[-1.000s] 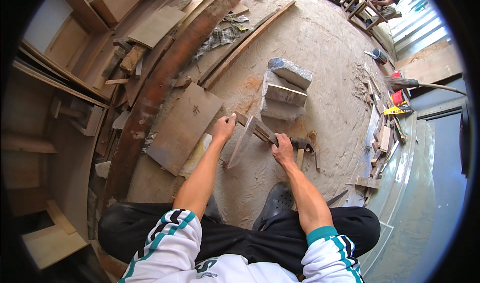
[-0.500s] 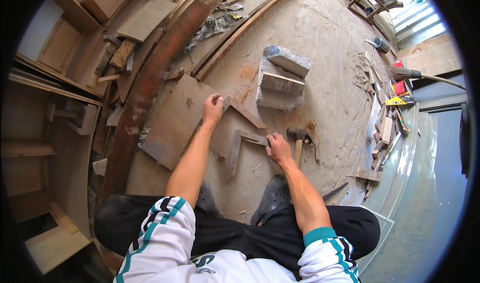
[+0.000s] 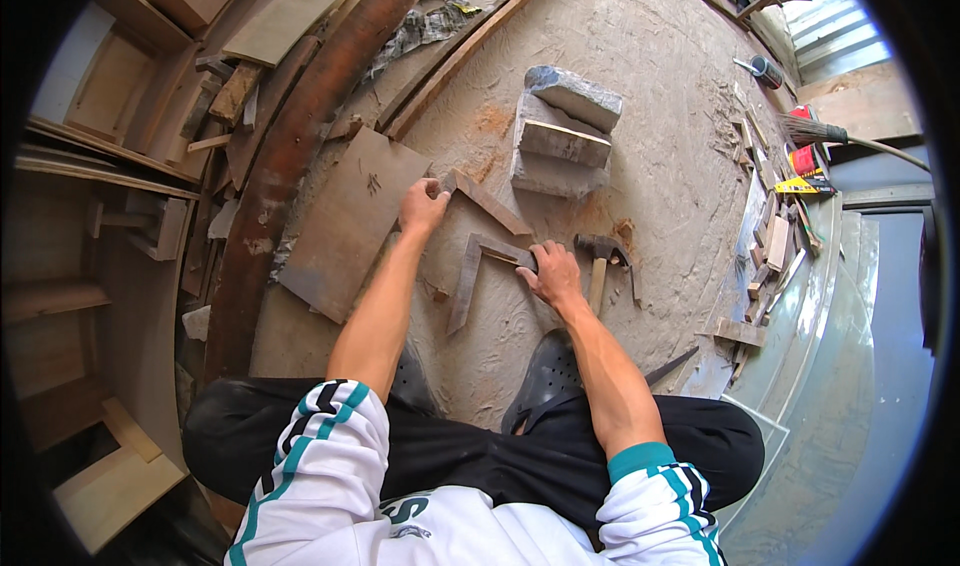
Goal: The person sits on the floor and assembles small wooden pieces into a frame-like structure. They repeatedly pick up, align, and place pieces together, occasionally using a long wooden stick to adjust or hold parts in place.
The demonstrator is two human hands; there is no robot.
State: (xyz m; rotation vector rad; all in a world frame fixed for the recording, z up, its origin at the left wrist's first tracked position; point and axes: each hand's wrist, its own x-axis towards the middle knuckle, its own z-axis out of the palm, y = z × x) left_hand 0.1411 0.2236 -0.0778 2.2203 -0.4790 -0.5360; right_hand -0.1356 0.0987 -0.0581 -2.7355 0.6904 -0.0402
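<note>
In front of me, an L-shaped piece of two joined wooden strips (image 3: 467, 273) lies angled on the floor. My right hand (image 3: 557, 273) grips the right end of its upper strip. Beyond it is a second L-shaped wooden piece (image 3: 490, 204); my left forearm hides part of it. My left hand (image 3: 424, 207) is at its corner, thumb and fingers pinched together; whatever is between them is too small to make out. A hammer (image 3: 598, 278) with a dark head and wooden handle lies just right of my right hand.
A flat brown board (image 3: 360, 201) lies left of my left hand. Farther out sits a grey block (image 3: 560, 178) with a wooden strip across it. A long rusty beam (image 3: 283, 156) runs along the left. Wood scraps (image 3: 775, 241), a broom (image 3: 815, 129) and glass sheets (image 3: 800, 366) are at the right.
My left hand has come to the corner of the farther L-shaped piece. My right hand stays at the end of the nearer one, which has shifted slightly. The view has tilted a little.
</note>
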